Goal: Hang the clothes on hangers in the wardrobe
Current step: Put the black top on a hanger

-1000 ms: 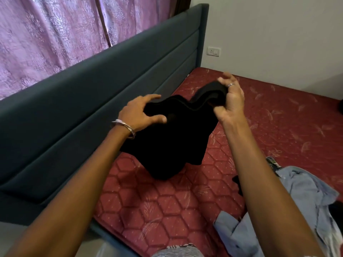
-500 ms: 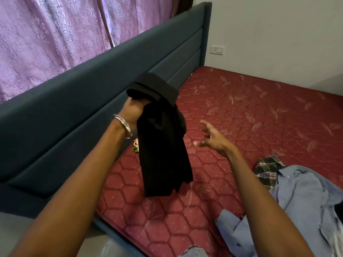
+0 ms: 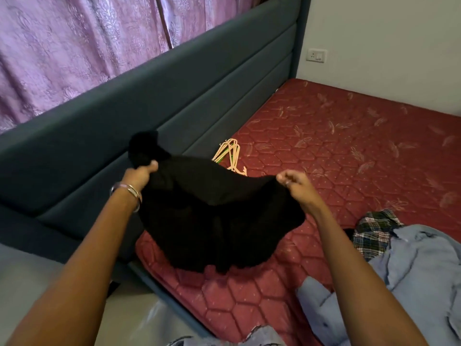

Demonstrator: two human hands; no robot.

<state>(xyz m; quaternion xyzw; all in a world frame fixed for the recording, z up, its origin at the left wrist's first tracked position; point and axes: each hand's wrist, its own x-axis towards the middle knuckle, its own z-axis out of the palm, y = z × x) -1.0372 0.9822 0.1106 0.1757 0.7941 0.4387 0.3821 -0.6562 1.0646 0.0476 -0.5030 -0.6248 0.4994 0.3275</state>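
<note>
A black garment (image 3: 214, 216) hangs spread between both hands above the red mattress (image 3: 349, 146). My left hand (image 3: 139, 174), with a metal bangle on its wrist, grips the garment's left edge, and a bunch of cloth sticks up above the fist. My right hand (image 3: 295, 183) pinches the right edge. Behind the garment, several pale and green hangers (image 3: 230, 156) lie on the mattress by the headboard, partly hidden by the cloth.
A dark grey padded headboard (image 3: 174, 101) runs along the left, with purple curtains (image 3: 74, 46) behind it. A light blue shirt (image 3: 411, 275) and a checked garment (image 3: 374, 231) lie on the mattress at the right. A white wall with a socket (image 3: 316, 55) stands behind.
Half a second ago my left hand alone held the garment, hanging down. Now my right hand has taken the other edge and the cloth is stretched wide. The hangers have come into view.
</note>
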